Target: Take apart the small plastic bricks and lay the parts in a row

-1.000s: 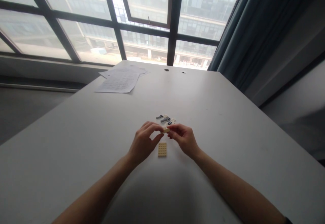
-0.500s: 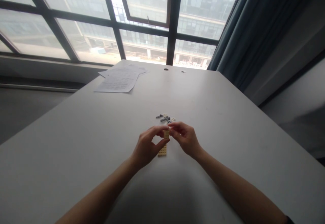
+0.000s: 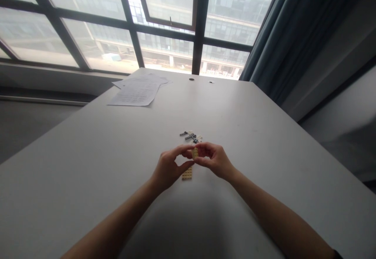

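Observation:
Between my two hands, raised over the table, is a small tan building brick [image 3: 195, 153] with studs. My left hand [image 3: 172, 165] curls around its left side, fingers at the top and thumb below. From the right, my right hand [image 3: 214, 158] pinches the same brick with fingers and thumb. Under the hands a tan studded plate [image 3: 187, 173] lies on the table, its far part hidden by my left thumb. Just beyond my fingertips sits a small pile of loose grey, black and white building pieces [image 3: 191, 136].
The white table [image 3: 249, 141] stretches away to large windows [image 3: 170, 51]. Printed papers [image 3: 136, 92] lie at its far left, and two cable holes show near the far edge. A dark blue curtain [image 3: 282, 43] hangs at the right.
The tan brick has been turned and shifted slightly right. My right thumb has come down onto its lower end, while my left hand has stayed nearly in place.

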{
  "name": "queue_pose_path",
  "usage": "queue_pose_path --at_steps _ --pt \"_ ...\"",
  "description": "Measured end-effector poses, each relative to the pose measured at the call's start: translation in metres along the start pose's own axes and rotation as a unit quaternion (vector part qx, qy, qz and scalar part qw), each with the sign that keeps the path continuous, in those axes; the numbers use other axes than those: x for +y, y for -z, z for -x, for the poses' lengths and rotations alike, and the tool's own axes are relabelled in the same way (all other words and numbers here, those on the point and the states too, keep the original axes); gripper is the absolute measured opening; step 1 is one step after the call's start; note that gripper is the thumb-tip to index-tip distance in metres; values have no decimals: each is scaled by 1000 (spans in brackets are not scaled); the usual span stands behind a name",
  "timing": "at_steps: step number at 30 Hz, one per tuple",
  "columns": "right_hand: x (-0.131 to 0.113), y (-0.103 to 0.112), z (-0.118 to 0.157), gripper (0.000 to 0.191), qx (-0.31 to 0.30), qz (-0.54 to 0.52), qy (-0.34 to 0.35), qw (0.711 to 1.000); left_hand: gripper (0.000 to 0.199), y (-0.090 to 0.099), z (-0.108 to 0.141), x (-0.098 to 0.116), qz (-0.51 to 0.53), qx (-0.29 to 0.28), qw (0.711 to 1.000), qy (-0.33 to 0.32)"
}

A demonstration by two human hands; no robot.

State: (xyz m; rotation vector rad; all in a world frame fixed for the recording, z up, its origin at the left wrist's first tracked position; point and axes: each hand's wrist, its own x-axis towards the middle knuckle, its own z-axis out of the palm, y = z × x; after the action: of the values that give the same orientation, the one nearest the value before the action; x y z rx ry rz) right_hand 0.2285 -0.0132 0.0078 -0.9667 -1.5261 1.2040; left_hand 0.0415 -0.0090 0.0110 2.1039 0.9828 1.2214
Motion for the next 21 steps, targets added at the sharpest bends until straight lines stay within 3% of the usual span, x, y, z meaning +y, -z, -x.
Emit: queue_pose_path --at_steps 4,7,9,15,21 --pt "-1 11 6 31 36 199 28 979 31 12 -3 -7 -9 21 1000 18" --pt "5 15 13 26 2 365 49 930 27 24 -1 -20 -64 50 996 22" --pt "10 15 18 25 -28 424 48 904 27 30 4 -28 -102 15 995 -10" --pt "21 12 23 34 -49 455 59 887 54 24 21 -28 -212 -176 959 -70" --pt "23 15 25 43 -46 441 53 895 60 12 22 -24 -267 -209 939 -61"
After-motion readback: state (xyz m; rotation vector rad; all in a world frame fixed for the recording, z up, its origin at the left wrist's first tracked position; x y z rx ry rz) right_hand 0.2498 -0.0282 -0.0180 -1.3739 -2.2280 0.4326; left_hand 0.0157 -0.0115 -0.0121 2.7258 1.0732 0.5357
